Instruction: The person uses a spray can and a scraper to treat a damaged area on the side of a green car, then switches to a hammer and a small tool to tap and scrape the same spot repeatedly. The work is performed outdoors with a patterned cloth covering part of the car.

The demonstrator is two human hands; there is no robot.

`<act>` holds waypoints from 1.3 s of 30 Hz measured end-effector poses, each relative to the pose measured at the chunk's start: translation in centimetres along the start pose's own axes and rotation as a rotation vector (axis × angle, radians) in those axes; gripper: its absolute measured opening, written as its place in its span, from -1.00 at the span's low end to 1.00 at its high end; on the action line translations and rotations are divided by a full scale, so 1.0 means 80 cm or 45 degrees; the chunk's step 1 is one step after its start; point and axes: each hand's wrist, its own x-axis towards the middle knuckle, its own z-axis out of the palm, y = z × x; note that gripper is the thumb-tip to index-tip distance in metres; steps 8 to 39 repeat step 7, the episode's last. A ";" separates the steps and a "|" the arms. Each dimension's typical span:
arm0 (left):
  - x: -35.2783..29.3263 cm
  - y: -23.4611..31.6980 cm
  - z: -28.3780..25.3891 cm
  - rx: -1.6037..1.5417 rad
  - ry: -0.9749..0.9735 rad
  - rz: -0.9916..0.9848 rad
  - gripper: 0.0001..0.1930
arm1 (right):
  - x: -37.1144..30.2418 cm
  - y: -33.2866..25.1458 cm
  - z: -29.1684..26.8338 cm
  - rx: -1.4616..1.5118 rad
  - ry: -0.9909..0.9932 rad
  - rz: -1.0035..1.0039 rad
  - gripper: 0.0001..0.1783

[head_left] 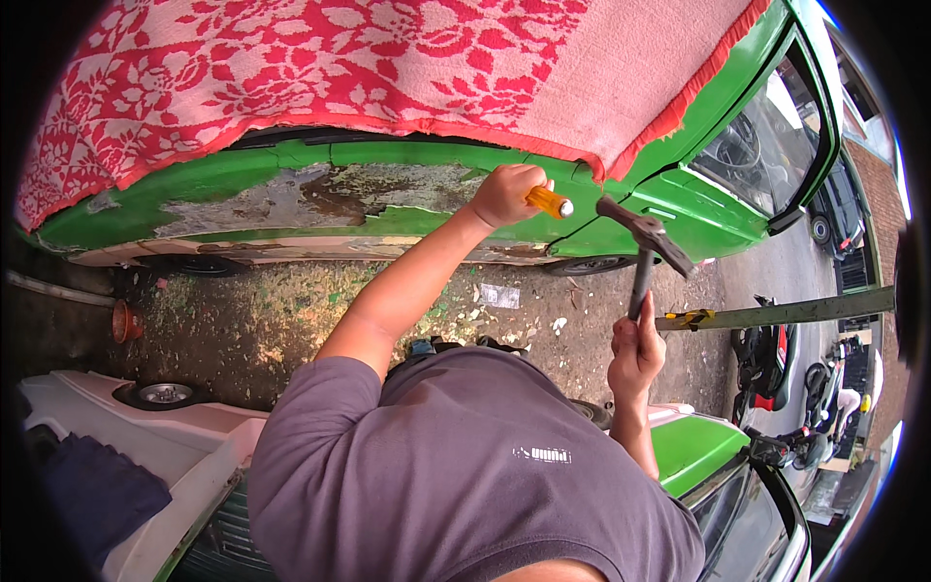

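My left hand (506, 195) is wrapped round a tool with a translucent yellow-orange handle (550, 202), held against the side of a green car (436, 150). The butt of the handle points right, while its other end is hidden by my fist and cannot be made out. My right hand (636, 347) grips the shaft of a hammer (644, 236), raised with its worn metal head just right of the yellow handle and apart from it. To the left of my left fist, the panel has a long patch of broken, peeling paint and rusty metal (320, 191).
A red and pink floral blanket (320, 68) covers the car's upper part. Paint flakes litter the ground (281, 320). A pole (776, 312) stands to the right, beyond my right hand. Another green and pink vehicle (706, 451) is close behind me. Motorcycles (766, 359) stand farther right.
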 end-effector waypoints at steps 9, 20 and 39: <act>-0.045 -0.034 0.003 0.045 -0.045 -0.288 -0.70 | 0.012 0.006 0.011 -0.251 -0.327 -0.106 -0.48; -0.045 -0.034 0.003 0.045 -0.045 -0.288 -0.70 | 0.012 0.006 0.011 -0.251 -0.327 -0.106 -0.48; -0.045 -0.034 0.003 0.045 -0.045 -0.288 -0.70 | 0.012 0.006 0.011 -0.251 -0.327 -0.106 -0.48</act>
